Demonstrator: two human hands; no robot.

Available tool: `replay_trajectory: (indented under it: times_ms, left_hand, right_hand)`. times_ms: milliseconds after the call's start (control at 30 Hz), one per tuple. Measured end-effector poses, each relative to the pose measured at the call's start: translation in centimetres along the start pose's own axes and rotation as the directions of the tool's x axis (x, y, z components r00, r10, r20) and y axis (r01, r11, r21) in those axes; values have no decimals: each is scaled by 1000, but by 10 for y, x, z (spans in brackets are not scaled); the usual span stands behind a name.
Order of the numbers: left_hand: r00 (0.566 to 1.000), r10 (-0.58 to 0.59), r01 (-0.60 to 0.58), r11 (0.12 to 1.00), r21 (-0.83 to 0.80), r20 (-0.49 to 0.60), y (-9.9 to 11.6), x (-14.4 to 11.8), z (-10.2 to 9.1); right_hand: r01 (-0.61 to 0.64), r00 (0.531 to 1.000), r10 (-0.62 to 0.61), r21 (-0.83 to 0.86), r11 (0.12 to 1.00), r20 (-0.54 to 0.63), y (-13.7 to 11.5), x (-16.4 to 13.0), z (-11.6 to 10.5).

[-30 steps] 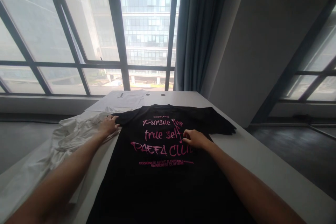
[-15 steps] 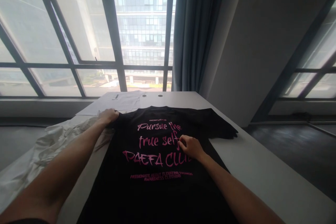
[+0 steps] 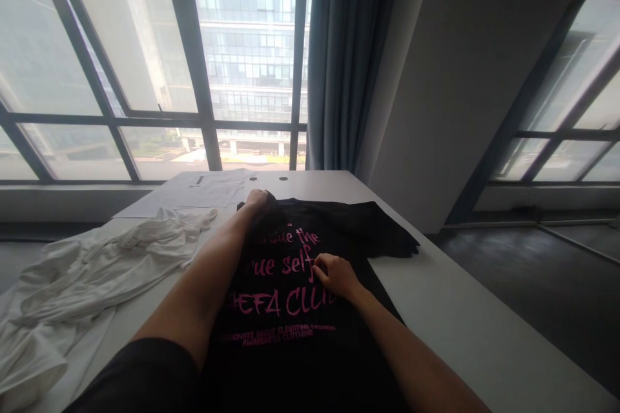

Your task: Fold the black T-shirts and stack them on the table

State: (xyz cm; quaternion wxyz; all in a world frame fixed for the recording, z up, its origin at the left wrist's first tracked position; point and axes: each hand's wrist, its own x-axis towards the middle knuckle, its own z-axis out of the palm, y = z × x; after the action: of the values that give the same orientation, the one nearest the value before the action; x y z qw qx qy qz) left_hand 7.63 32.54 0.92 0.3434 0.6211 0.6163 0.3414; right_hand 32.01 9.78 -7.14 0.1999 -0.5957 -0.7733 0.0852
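A black T-shirt point(image 3: 295, 374) with pink lettering lies spread on the white table, neck end away from me. Near its far left corner my left hand point(image 3: 258, 200) is closed on the sleeve side, with the cloth lifted and drawn inward. The left part of the lettering is hidden behind my left arm and the turned cloth. On the middle of the lettering rests my right hand point(image 3: 336, 276), its fingers curled and pinched at the T-shirt fabric. The right sleeve point(image 3: 387, 229) stretches flat toward the table's right edge.
A crumpled white garment point(image 3: 140, 251) lies on the left of the table point(image 3: 465, 316). Behind it are white sheets point(image 3: 194, 190), probably paper. Two round holes are in the far tabletop. A window and a blue-grey curtain point(image 3: 339, 64) stand beyond.
My left hand has moved right, bringing the left side of the T-shirt inward over part of the lettering. My right hand stays at the same spot on the shirt. The view has shifted slightly right.
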Motion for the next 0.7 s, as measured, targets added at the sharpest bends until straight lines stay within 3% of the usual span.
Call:
replay_trajectory:
  times_ms: [167,300,433,567,700]
  left_hand:
    - [997,7,4,991,-135,79,-8,-3,27]
    - [988,51,-26,985,-169,145,-20,-21,25]
    - [984,120,-108,990,-96,128,-42,-61,-2]
    - [944,288,-322,913,250,163,-77,-122,-40]
    - [964,247,-265,822,504,104,-113,-172,-69]
  right_hand:
    - [1,1000,-1,9,1000,7,1,1,0]
    - [-5,1000,5,4,1000,9,2,1,1]
    - [-10,1000,9,15,1000,9,-1,-1,-1]
    - [-26,999,26,-10,1000,26,-4,-2,-3]
    - [-46,998,48,-80,996,35,-7,-1,-4]
